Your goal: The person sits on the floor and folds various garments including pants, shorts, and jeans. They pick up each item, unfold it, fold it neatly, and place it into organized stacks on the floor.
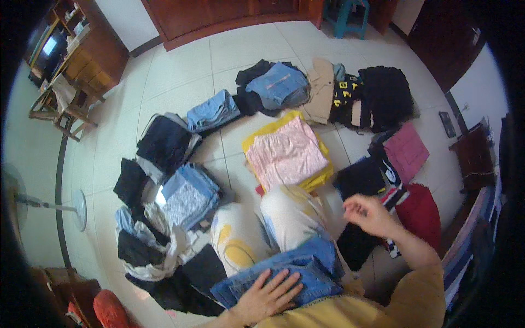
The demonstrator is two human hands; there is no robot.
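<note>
A folded blue denim garment (316,266) lies across the person's lap. My left hand (272,291) rests flat on it with the fingers spread. Raised over the right side, near a dark folded cloth (359,178), is my right hand (363,213); its fingers are curled and I cannot tell whether anything is between them. In front of the knees a pale pink garment (287,151) tops a yellow one (328,176). To the left of the knees stands a stack of folded denim (188,197).
Piles of clothes ring the lap: a dark stack (162,141), light blue denim (277,84), a beige garment (322,90), black clothes (387,96), a pink cloth (406,151) and a red garment (418,213). A fan base (80,210) stands left, a teal stool (348,18) at the back.
</note>
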